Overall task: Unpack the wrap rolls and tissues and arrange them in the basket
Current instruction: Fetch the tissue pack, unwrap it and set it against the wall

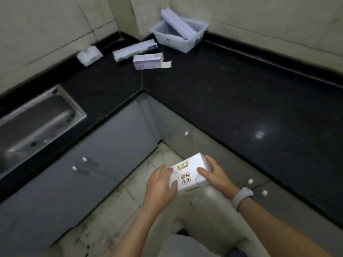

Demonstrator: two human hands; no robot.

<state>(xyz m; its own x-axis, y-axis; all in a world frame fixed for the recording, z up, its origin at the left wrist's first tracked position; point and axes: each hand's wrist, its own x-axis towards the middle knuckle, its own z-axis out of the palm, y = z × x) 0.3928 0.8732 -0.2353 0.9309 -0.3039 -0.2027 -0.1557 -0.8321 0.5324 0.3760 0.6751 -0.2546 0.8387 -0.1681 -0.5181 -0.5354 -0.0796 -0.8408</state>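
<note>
Two hands are in view, the left hand and the right hand, with one wristband on the right wrist. There are two tissue packs: one between the hands, one on the far left of the tabletop. Two wrap boxes lie on the far tabletop, a longer one and a shorter open one just beside it. One basket sits in the far corner, holding at least one wrap roll; blur hides any further count. There is one sink at left. Six small white cabinet knobs show, among them one on the left doors.
</note>
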